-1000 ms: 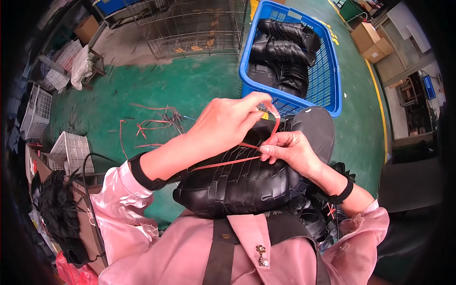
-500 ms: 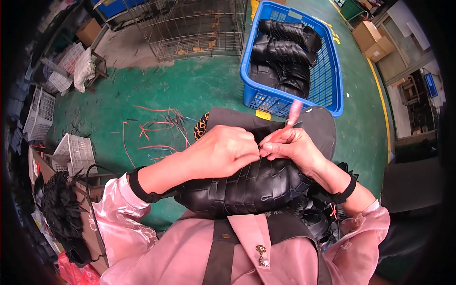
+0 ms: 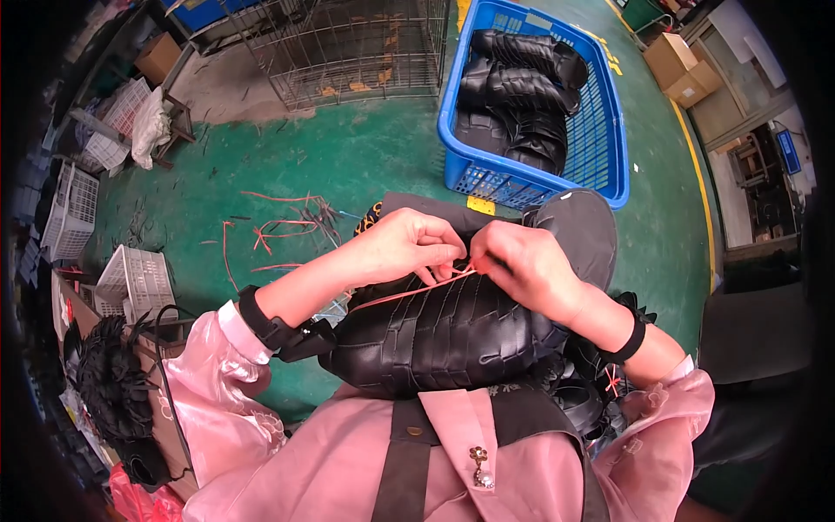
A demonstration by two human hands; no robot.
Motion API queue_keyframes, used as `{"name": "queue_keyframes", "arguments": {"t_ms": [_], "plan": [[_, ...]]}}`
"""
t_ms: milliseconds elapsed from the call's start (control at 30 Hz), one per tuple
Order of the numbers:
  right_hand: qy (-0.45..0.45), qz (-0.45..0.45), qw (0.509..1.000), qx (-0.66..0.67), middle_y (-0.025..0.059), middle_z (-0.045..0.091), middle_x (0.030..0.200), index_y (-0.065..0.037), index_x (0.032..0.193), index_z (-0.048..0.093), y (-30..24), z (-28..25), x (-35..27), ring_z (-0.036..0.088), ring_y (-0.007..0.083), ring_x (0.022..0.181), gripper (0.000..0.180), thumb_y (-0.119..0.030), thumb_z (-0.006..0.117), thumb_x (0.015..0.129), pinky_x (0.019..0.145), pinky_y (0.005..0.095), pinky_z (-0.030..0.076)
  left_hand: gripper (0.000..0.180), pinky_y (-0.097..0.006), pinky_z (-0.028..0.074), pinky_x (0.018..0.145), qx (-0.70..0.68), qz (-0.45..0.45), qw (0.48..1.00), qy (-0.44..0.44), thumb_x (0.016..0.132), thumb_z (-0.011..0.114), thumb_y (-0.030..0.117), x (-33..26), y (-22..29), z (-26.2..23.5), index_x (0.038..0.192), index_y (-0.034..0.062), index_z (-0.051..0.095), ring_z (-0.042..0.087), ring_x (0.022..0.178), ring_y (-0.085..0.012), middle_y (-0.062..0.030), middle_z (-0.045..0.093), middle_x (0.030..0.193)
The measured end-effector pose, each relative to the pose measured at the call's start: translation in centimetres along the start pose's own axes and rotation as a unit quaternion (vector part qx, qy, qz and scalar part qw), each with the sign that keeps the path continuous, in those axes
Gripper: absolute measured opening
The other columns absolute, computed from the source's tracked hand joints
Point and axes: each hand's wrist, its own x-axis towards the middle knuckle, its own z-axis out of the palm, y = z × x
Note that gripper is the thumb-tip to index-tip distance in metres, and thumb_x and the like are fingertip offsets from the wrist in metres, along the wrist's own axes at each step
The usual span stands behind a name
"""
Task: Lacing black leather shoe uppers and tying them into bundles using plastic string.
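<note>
A bundle of black leather pieces [image 3: 426, 344] with woven-looking strips lies across my lap. Over its top runs a thin reddish string [image 3: 396, 298], slanting from the lower left up to my hands. My left hand [image 3: 413, 245] is closed, pinching the string near its fingertips. Close beside it, my right hand [image 3: 526, 265] has its fingers curled round another part of the string, just above the bundle. The exact crossing of the string is partly hidden by my fingers. Dark grey rounded flaps [image 3: 584, 233] stick out beyond my right hand.
A blue plastic basket [image 3: 535, 181] with similar black bundles stands ahead on the green floor. Loose red and dark strings [image 3: 287, 230] lie on the floor at left. White crates [image 3: 139, 278] and black strips [image 3: 109, 374] are at far left. A wire cage [image 3: 357, 61] stands at the back.
My right hand has turned over and its fingers have curled downward; the upright string end above it is gone. The string now stretches leftward across the bundle, and my left hand's fingers have shifted.
</note>
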Motion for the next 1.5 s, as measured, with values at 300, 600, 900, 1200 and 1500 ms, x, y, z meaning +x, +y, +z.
{"name": "queue_keyframes", "arguments": {"t_ms": [300,600,900,1200,1500], "plan": [[0.051,-0.111,0.979,-0.16,0.0068,0.048,0.078,-0.007,0.086,0.051,-0.5,0.6,0.5,0.053,0.0245,0.071,0.029,-0.008,0.069,0.062,0.057,0.0347,0.048,0.02,-0.027,0.056,0.065,-0.003,0.004,1.0,-0.019,0.094,0.058,0.011,0.6,-0.1,0.2,0.104,-0.0036,0.065,0.064,0.072,-0.0132,-0.0077,0.066,0.08],[0.072,-0.051,0.981,-0.172,0.0048,0.05,0.074,-0.009,0.08,0.054,-0.5,0.2,-0.1,0.055,0.0221,0.064,0.019,-0.011,0.071,0.071,0.056,0.0338,0.047,0.017,-0.026,0.056,0.061,-0.022,0.005,1.0,-0.011,0.09,0.062,0.01,0.4,0.3,0.4,0.101,-0.0018,0.068,0.065,0.073,-0.0126,-0.007,0.067,0.083],[0.072,-0.036,0.982,-0.173,0.0051,0.05,0.072,-0.008,0.077,0.054,-0.7,0.0,-0.4,0.055,0.0223,0.062,0.017,-0.012,0.071,0.075,0.055,0.0339,0.048,0.017,-0.026,0.056,0.058,0.035,0.006,0.999,-0.001,0.09,0.061,0.01,0.5,0.6,0.7,0.103,-0.0004,0.068,0.065,0.075,-0.0124,-0.0066,0.068,0.082],[0.071,-0.055,0.978,-0.189,0.0052,0.049,0.072,-0.007,0.078,0.054,-0.5,0.3,-0.7,0.054,0.0212,0.061,0.016,-0.011,0.069,0.075,0.054,0.0332,0.047,0.018,-0.026,0.056,0.057,0.044,-0.013,0.999,-0.023,0.091,0.06,0.009,0.7,1.2,0.6,0.104,-0.0014,0.067,0.065,0.074,-0.0125,-0.0069,0.067,0.082],[0.055,-0.043,0.98,-0.187,0.0056,0.049,0.07,-0.007,0.076,0.051,-0.9,-0.1,-0.7,0.055,0.0226,0.06,0.018,-0.014,0.069,0.076,0.053,0.0348,0.046,0.014,-0.026,0.054,0.057,0.091,0.0,0.995,-0.03,0.089,0.059,0.007,0.6,0.9,0.6,0.094,-0.0031,0.066,0.063,0.07,-0.0107,-0.0055,0.066,0.078]]}}
